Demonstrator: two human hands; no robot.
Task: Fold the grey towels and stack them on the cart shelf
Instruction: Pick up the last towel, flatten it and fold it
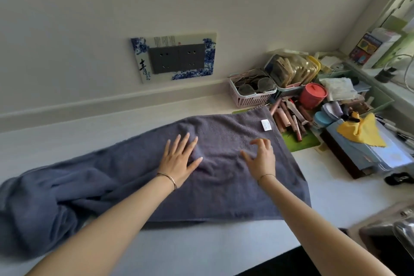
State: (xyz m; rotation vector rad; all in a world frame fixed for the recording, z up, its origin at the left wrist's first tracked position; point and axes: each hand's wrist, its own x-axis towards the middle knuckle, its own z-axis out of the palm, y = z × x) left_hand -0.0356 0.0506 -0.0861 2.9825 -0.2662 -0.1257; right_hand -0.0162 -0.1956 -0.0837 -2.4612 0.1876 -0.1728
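**Grey towel (224, 190) spread on countertop (336, 188), both hands on it**

Left hand (179, 160): flat, fingers straight and spread, palm pressing the towel.
Right hand (261, 157): just beside it, fingers loosely arched over the same cloth, thumb spread, gripping nothing; blurred.
Towel: flat beneath both hands, bunched well to the left of the left hand; white label (266, 125) beyond the right hand.
Further right: pink basket (251, 98), red lidded pot (313, 94), yellow cloth (363, 132).
Wall beyond the left hand: socket plate (177, 58).
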